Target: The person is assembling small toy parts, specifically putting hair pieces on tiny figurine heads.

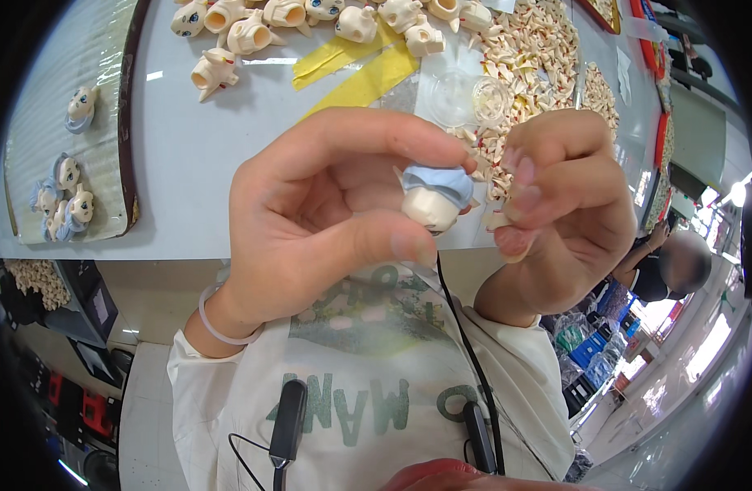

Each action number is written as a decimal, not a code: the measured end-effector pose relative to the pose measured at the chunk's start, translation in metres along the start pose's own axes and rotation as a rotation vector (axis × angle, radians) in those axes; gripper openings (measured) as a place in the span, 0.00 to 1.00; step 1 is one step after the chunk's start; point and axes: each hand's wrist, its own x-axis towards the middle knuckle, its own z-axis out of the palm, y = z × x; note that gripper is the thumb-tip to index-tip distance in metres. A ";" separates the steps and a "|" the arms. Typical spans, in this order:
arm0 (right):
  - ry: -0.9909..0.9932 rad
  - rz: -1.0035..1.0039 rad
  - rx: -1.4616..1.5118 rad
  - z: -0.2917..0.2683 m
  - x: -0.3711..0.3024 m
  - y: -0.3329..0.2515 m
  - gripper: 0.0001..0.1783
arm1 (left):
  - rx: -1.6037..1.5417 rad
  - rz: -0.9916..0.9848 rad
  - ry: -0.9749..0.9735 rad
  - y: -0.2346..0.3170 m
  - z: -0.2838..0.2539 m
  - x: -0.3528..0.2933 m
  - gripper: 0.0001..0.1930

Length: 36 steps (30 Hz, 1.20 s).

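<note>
Between the thumb and fingertips of my left hand is a small doll head, cream below with a light blue hair part on top. It is held above the table's near edge, with small pointed bits showing at its sides. Just to the right, my right hand has its fingers curled in a pinch. A tiny cream piece shows at those fingertips, apart from the head; its exact shape is hard to make out.
A heap of small cream pieces covers the table's right side, beside a clear plastic cup. Hollow doll heads lie at the back, near yellow tape. On the left, a tray carries several blue-haired heads. Another person is at far right.
</note>
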 end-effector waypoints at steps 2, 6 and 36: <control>0.027 0.008 0.017 0.005 -0.003 0.002 0.12 | 0.019 0.005 0.007 -0.001 -0.002 -0.001 0.26; 0.046 0.029 0.095 0.009 -0.005 0.002 0.12 | 0.067 -0.041 0.094 0.001 0.002 -0.001 0.27; 0.189 0.009 0.066 0.017 -0.025 -0.002 0.14 | 0.198 0.232 -0.062 -0.004 0.004 -0.004 0.22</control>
